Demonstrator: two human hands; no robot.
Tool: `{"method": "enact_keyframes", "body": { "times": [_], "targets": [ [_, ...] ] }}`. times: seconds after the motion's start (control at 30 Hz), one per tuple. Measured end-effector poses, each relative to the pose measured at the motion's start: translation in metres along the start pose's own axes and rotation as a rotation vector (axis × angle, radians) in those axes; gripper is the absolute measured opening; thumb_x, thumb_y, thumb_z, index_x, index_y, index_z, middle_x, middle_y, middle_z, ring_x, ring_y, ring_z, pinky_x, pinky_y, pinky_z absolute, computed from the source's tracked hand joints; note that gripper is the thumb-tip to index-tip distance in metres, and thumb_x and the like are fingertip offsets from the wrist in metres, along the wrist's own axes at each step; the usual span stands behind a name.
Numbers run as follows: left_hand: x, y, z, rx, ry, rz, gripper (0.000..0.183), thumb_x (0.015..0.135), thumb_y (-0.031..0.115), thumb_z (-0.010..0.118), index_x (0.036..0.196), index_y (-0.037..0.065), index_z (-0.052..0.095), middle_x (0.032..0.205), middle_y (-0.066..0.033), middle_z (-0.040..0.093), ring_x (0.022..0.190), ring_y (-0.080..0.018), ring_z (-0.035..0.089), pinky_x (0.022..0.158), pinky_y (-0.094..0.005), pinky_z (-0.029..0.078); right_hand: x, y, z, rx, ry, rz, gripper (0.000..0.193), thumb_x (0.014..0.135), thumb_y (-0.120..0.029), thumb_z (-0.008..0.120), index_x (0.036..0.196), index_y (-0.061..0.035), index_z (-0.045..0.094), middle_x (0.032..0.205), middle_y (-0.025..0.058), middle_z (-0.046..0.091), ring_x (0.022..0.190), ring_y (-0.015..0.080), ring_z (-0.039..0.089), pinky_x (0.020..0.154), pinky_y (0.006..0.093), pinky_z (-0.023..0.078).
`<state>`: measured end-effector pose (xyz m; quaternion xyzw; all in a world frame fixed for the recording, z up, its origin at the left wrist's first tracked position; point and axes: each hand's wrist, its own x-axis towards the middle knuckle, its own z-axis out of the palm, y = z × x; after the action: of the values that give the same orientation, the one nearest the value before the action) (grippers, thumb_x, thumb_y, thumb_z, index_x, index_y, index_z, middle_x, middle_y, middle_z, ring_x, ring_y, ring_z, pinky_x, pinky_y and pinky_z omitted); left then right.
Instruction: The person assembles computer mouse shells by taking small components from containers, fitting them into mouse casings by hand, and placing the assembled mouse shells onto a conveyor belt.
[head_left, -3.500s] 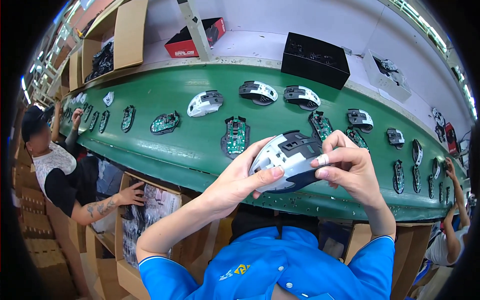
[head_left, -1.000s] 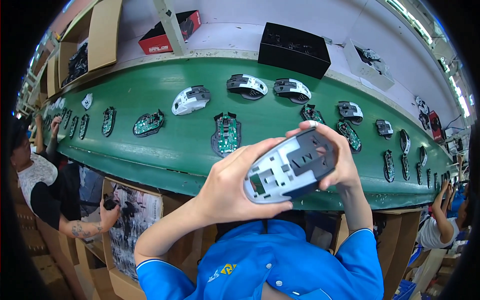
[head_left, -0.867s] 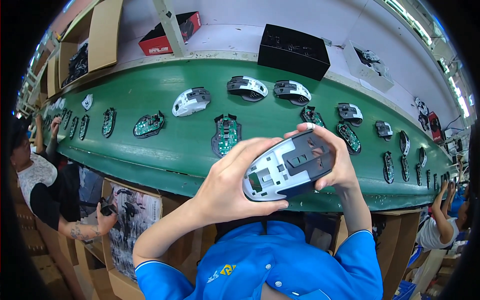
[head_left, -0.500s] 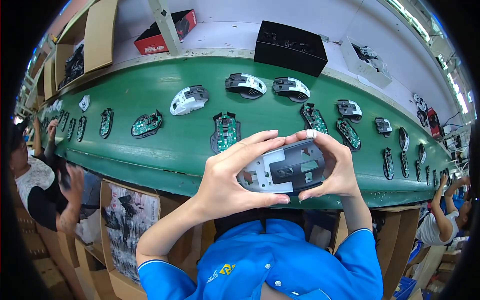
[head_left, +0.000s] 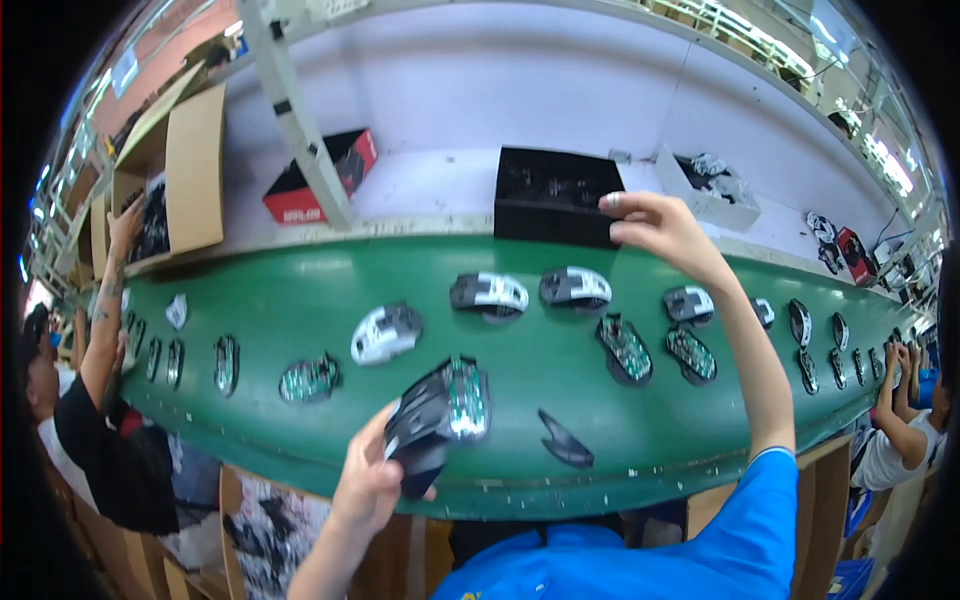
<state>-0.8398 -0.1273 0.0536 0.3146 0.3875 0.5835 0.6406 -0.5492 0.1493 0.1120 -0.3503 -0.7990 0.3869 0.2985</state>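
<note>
My left hand [head_left: 368, 478] is closed round a dark mouse shell [head_left: 418, 436], tilted above the near edge of the green work surface [head_left: 520, 345]. Just beyond it, partly covered, lies a mouse base with a green circuit board [head_left: 468, 398]. My right hand [head_left: 655, 228] is stretched out to the right edge of a black box [head_left: 555, 220], thumb and fingers apart, with nothing seen between them. Small dark parts inside the box are hard to make out. A thin black curved piece [head_left: 566, 440] lies on the green surface between my arms.
Beyond my hands are several white-and-black mouse shells [head_left: 488, 295] and bases with circuit boards [head_left: 624, 348]. A red-and-black box [head_left: 318, 180] and a white box [head_left: 715, 190] stand on the shelf. At left, another person's arm [head_left: 105, 315] reaches into a cardboard box [head_left: 195, 170].
My right hand has let go of the mouse shell and moved forward to the black box. My left hand has shifted left and down with the shell. The view has tilted up.
</note>
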Motion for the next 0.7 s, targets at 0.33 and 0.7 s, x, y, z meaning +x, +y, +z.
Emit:
{"method": "enact_keyframes", "body": {
  "times": [0.33, 0.7],
  "targets": [
    [0.024, -0.025, -0.047, -0.393, 0.075, -0.121, 0.086, 0.074, 0.061, 0.062, 0.138, 0.012, 0.032, 0.134, -0.0237, 0.039, 0.08, -0.024, 0.052, 0.051, -0.0322, 0.051, 0.176, 0.17, -0.004, -0.816, -0.047, 0.069, 0.023, 0.069, -0.007, 0.068, 0.092, -0.0048, 0.07, 0.088, 0.0132, 0.068, 0.086, 0.0285, 0.065, 0.076, 0.0375, 0.052],
    [0.05, -0.02, -0.057, -0.413, 0.093, -0.157, 0.083, 0.075, 0.065, 0.059, 0.138, 0.015, 0.033, 0.133, -0.0235, 0.041, 0.077, -0.024, 0.052, 0.049, -0.0309, 0.049, 0.2, 0.178, 0.023, -1.075, -0.005, 0.284, 0.03, 0.069, -0.029, 0.074, 0.094, -0.0149, 0.068, 0.096, 0.0103, 0.067, 0.095, 0.0267, 0.063, 0.081, 0.0382, 0.052]
  ]
}}
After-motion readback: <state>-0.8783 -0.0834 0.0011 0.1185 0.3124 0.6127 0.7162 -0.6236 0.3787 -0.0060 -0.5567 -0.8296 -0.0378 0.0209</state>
